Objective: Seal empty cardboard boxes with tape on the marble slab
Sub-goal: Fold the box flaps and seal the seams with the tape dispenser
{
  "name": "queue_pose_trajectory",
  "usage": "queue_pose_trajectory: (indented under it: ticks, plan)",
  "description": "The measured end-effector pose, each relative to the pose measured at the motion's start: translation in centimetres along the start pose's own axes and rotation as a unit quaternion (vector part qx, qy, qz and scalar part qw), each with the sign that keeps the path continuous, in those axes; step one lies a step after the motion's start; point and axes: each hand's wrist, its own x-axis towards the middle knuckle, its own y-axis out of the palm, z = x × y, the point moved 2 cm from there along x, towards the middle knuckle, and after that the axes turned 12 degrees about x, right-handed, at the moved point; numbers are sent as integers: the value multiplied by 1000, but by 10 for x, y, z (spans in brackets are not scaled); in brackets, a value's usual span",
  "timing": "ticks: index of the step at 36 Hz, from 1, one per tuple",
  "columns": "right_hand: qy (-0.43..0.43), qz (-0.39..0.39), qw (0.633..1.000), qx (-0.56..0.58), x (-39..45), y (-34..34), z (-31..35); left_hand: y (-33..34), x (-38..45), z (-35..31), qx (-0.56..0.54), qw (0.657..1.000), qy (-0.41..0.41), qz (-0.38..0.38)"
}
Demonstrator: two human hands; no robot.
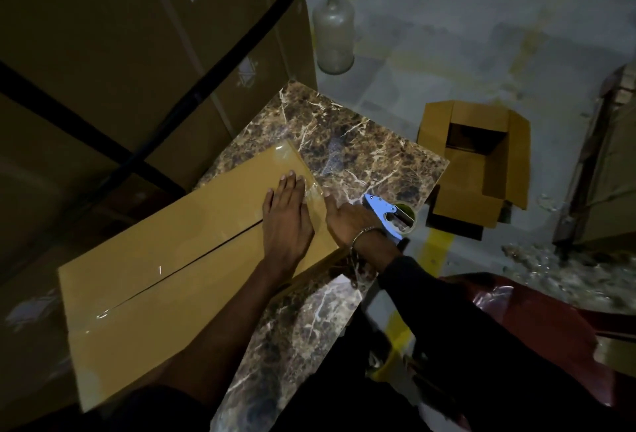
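A long flat cardboard box (165,270) lies on the brown marble slab (361,142), its two top flaps meeting in a dark seam. Clear tape shines along the box's far end. My left hand (287,218) presses flat on that end, fingers straight, over the tape. My right hand (347,218) sits just off the box's right edge and grips a blue tape dispenser (392,213) with its roll, held low beside the slab.
An open small cardboard box (478,163) stands on the floor right of the slab. A large strapped carton (137,53) rises behind the slab at left. A dusty glass bottle (333,32) stands on the floor beyond. Debris lies at right.
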Motion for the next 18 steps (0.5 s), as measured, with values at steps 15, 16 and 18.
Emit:
queue_pose_trajectory:
  ticks: [15,16,18]
  plan:
    - [-10,6,985,172,44,5,41,3,4,10,2,988,-152,-33]
    - [-11,5,989,150,49,4,40,2,4,10,-2,988,-152,-36]
    - [-43,22,997,53,63,5,35,2,5,11,-2,988,-152,-41]
